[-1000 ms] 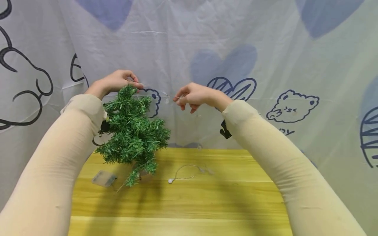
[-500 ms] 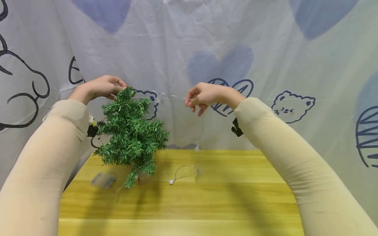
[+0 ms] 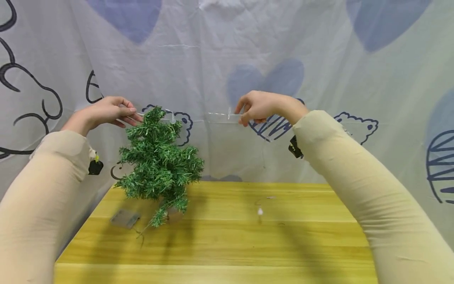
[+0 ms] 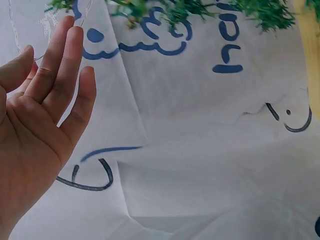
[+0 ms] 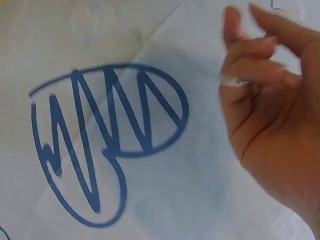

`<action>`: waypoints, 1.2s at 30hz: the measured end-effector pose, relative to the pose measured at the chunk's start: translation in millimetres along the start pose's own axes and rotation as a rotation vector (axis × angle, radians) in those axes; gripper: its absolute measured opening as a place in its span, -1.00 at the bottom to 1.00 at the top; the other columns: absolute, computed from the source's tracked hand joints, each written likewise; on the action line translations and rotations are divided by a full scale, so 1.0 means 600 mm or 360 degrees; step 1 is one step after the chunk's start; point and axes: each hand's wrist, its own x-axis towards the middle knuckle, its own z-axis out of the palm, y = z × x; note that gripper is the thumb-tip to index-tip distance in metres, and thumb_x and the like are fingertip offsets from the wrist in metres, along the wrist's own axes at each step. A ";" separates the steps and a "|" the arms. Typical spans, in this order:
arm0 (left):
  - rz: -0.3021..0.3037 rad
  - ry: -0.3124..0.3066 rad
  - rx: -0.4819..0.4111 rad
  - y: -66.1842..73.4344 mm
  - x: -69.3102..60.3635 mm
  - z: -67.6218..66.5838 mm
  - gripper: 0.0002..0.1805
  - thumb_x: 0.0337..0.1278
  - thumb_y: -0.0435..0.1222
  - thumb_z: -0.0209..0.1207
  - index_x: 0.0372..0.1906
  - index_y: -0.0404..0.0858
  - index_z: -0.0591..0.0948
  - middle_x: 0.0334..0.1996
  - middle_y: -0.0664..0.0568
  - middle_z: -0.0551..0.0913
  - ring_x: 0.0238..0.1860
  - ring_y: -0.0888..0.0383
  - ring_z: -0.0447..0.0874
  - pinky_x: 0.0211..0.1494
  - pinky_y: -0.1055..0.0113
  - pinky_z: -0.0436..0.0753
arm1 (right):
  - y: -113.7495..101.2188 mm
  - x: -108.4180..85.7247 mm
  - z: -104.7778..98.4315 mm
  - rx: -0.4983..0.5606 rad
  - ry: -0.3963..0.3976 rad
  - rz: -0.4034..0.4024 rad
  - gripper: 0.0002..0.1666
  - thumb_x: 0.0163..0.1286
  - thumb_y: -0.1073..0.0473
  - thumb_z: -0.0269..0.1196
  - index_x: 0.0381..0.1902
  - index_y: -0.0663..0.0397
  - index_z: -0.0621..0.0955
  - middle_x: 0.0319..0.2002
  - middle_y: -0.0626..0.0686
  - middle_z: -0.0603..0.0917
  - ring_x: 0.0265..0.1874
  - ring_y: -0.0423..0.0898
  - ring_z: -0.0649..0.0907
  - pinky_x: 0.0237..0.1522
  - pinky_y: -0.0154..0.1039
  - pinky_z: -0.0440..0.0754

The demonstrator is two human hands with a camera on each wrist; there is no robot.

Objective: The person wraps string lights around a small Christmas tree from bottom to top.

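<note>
A string of fairy lights (image 3: 221,114) with thin wire and small clear bulbs stretches between my hands, passing behind the top of a small artificial Christmas tree (image 3: 159,161). Left of the treetop, my left hand (image 3: 106,112) pinches the wire between thumb and index finger; the other fingers extend in the left wrist view. My right hand (image 3: 260,105) holds the wire further along, right of the tree, its fingers curled, blurred in the right wrist view. From it a loose end hangs down, and a white bulb (image 3: 260,212) shows low over the table.
A clear battery box (image 3: 125,218) lies left of the tree on the yellow wooden table (image 3: 227,252), its wire running toward the lowest branch. Behind the table hangs a pale curtain (image 3: 213,63) with printed hearts and bears.
My hands have moved apart, the left going leftward past the treetop and the right going rightward. The wire between them is stretched longer, and the loop on the table has been drawn to the right.
</note>
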 end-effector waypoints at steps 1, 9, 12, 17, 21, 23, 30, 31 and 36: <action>-0.0003 0.0007 -0.0001 -0.004 -0.004 0.001 -0.59 0.71 -0.11 -0.10 0.23 -0.41 0.34 0.11 -0.03 0.76 -0.10 0.33 0.74 -0.01 0.29 0.71 | -0.001 -0.001 -0.004 -0.0036 0.0004 0.0012 -0.65 0.60 0.15 0.18 0.22 0.21 0.61 -0.27 0.07 0.75 -0.68 -0.19 0.38 -0.51 -0.28 0.42; -0.0032 0.0094 0.0129 -0.031 -0.017 0.017 -0.60 0.67 -0.22 -0.02 0.24 -0.50 0.38 -0.17 -0.03 0.68 -0.24 0.18 0.69 -0.15 0.25 0.71 | -0.037 -0.003 -0.016 0.0601 0.0307 -0.0152 -0.63 0.69 -0.02 0.09 -0.02 0.13 0.68 -0.49 0.00 0.47 -0.61 -0.13 0.36 -0.48 -0.29 0.34; -0.0012 0.0086 0.0222 -0.022 -0.014 0.023 -0.60 0.65 -0.21 0.01 0.23 -0.50 0.43 -0.12 -0.15 0.65 -0.22 0.10 0.66 -0.16 0.20 0.71 | -0.071 0.010 -0.014 0.0949 0.0459 -0.0198 -0.62 0.69 -0.03 0.06 0.06 0.13 0.65 -0.48 -0.01 0.42 -0.61 -0.12 0.32 -0.49 -0.28 0.29; 0.0072 0.0232 0.0222 0.036 -0.012 0.015 -0.46 0.64 -0.08 0.04 0.38 -0.42 0.41 0.15 -0.27 0.57 -0.04 0.04 0.61 -0.07 0.25 0.68 | -0.134 0.045 -0.015 0.1418 0.0615 -0.0177 -0.64 0.70 0.04 0.07 0.18 0.08 0.66 -0.45 0.00 0.45 -0.62 -0.14 0.32 -0.53 -0.31 0.33; 0.0202 0.0398 0.0158 0.112 -0.015 0.014 -0.37 0.60 0.05 0.03 0.48 -0.27 0.39 0.28 -0.20 0.54 0.07 0.07 0.56 -0.05 0.31 0.56 | -0.169 0.064 -0.014 0.1628 0.0662 -0.0183 -0.64 0.70 0.08 0.07 0.22 0.05 0.68 -0.44 -0.01 0.47 -0.64 -0.15 0.34 -0.57 -0.32 0.35; 0.0281 0.0402 0.0154 0.149 -0.016 0.020 -0.35 0.57 0.10 0.04 0.51 -0.20 0.39 0.33 -0.14 0.54 0.07 0.09 0.55 -0.05 0.29 0.52 | -0.181 0.069 -0.012 0.1628 0.0657 -0.0199 -0.64 0.70 0.08 0.07 0.22 0.04 0.68 -0.44 -0.01 0.47 -0.64 -0.15 0.35 -0.57 -0.32 0.36; 0.0470 0.0178 0.0240 0.230 -0.012 0.059 -0.42 0.62 -0.05 0.06 0.52 -0.23 0.37 0.28 -0.13 0.61 -0.04 0.05 0.62 -0.02 0.19 0.49 | -0.199 0.072 0.002 0.1528 0.0591 -0.0241 -0.64 0.71 0.06 0.05 0.24 0.01 0.66 -0.41 0.00 0.49 -0.64 -0.15 0.36 -0.56 -0.30 0.38; 0.0478 0.0166 0.0250 0.234 -0.009 0.063 -0.45 0.62 -0.07 0.05 0.50 -0.25 0.39 0.24 -0.13 0.64 -0.06 0.05 0.62 -0.02 0.19 0.49 | -0.200 0.072 0.003 0.1527 0.0586 -0.0241 -0.64 0.71 0.06 0.06 0.25 0.00 0.66 -0.41 0.00 0.49 -0.64 -0.15 0.37 -0.55 -0.31 0.39; 0.0475 0.0181 0.0228 0.243 0.001 0.073 -0.60 0.68 -0.18 -0.04 0.36 -0.29 0.51 0.03 -0.06 0.72 -0.15 0.09 0.65 -0.16 0.29 0.55 | -0.197 0.067 0.006 0.1534 0.0589 -0.0224 -0.65 0.70 0.05 0.08 0.24 -0.02 0.67 -0.42 0.00 0.49 -0.64 -0.15 0.38 -0.55 -0.31 0.40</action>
